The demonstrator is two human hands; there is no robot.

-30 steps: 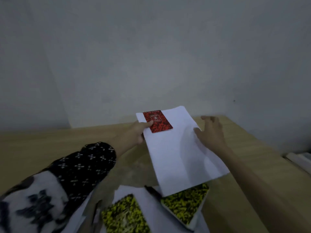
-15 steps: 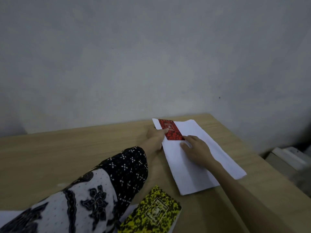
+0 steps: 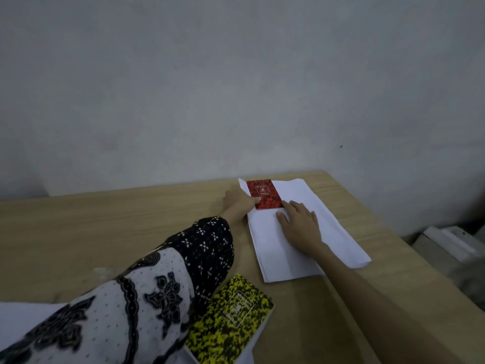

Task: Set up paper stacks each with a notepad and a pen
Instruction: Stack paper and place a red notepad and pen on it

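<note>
A white paper stack (image 3: pixel 338 227) lies at the far right of the wooden table (image 3: pixel 105 227). A small red spiral notepad (image 3: pixel 263 193) sits on the stack's far left corner. My left hand (image 3: pixel 237 203) holds the stack's left edge, its thumb pressed on the red notepad's near left corner. My right hand (image 3: pixel 299 222) rests flat on the paper, fingers spread, fingertips touching the notepad's near edge. A yellow-and-black notepad (image 3: pixel 231 319) lies near me on more white paper (image 3: pixel 23 313). No pen shows.
A grey wall rises right behind the table's far edge. The table's right edge runs diagonally toward me, with pale boxes (image 3: pixel 446 245) on the floor beyond it. My patterned left sleeve (image 3: pixel 131 298) hides much of the near table.
The paper stack with the red notepad has been slid farther away and to the right, toward the table's far corner. My right hand shifted from the stack's right edge onto its middle.
</note>
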